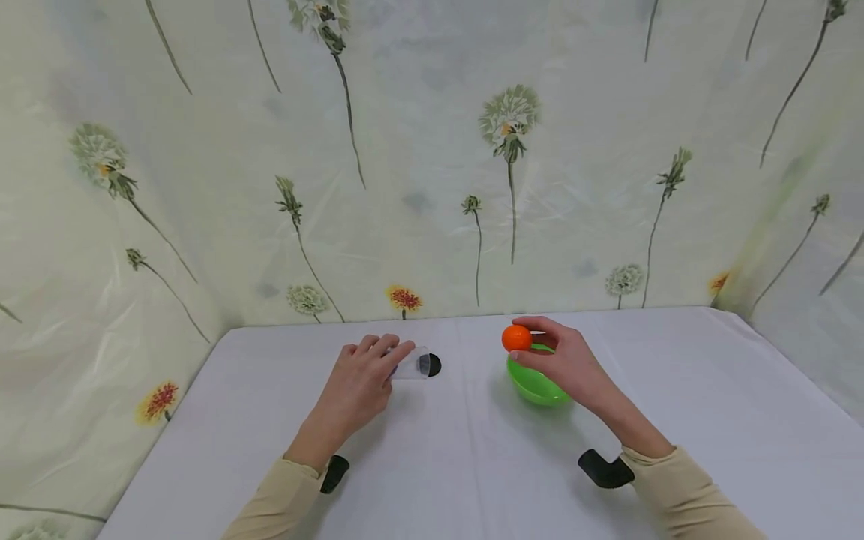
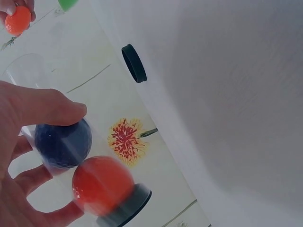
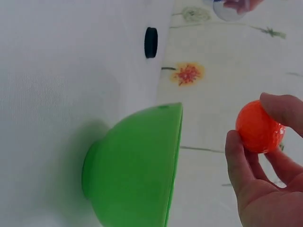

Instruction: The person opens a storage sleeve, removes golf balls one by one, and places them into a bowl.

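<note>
My left hand (image 1: pixel 364 375) grips a clear plastic tube (image 1: pixel 410 364). Inside it, the left wrist view shows a dark blue golf ball (image 2: pixel 64 142) beside the thumb and a red-orange golf ball (image 2: pixel 102 184) against the black end cap (image 2: pixel 127 208). The tube's other end looks uncapped. Between thumb and fingertips, my right hand (image 1: pixel 563 360) pinches an orange golf ball (image 3: pixel 259 126). That ball is held above the far left rim of a green bowl (image 1: pixel 536 386), which stands upright on the table; its inside is largely hidden by the hand.
A loose black cap (image 3: pixel 151 42) lies on the white-covered table (image 1: pixel 466 465), just beyond the tube's end in the head view. Behind the table hangs a flower-printed cloth (image 1: pixel 432 150). Black wrist mounts (image 1: pixel 606 469) stick out near both sleeves.
</note>
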{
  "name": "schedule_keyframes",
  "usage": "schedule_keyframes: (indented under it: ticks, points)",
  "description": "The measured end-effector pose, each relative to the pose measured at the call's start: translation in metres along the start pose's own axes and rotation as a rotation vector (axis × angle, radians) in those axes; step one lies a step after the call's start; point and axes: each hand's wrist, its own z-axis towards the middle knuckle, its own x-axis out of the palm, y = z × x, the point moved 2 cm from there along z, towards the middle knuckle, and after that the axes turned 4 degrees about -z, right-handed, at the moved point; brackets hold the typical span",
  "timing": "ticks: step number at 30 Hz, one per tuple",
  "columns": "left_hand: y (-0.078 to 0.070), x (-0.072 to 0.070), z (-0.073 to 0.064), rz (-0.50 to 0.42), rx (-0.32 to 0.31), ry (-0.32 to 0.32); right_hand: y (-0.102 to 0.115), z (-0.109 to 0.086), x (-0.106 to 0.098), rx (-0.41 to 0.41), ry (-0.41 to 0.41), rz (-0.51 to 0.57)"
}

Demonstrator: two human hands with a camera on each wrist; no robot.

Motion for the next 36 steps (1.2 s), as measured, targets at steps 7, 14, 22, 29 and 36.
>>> schedule_keyframes:
  ticks: [7, 14, 22, 29, 36]
  points:
    - [0.001, -0.001, -0.001, -0.005, -0.016, 0.009, -0.014, -0.001, -0.019, 0.017, -0.014, -0.054]
    - [0.001, -0.003, -0.002, -0.024, -0.013, 0.007, -0.025, -0.004, -0.032, 0.031, -0.019, -0.094]
    - [0.002, -0.003, -0.004, -0.042, -0.010, 0.008, -0.037, -0.007, -0.037, 0.011, -0.018, -0.160]
    - [0.003, -0.002, -0.005, -0.044, -0.012, 0.010, -0.047, -0.007, -0.036, -0.001, -0.030, -0.276]
    - [0.003, -0.003, -0.004, -0.052, -0.013, 0.008, -0.055, -0.009, -0.034, 0.050, -0.007, -0.337]
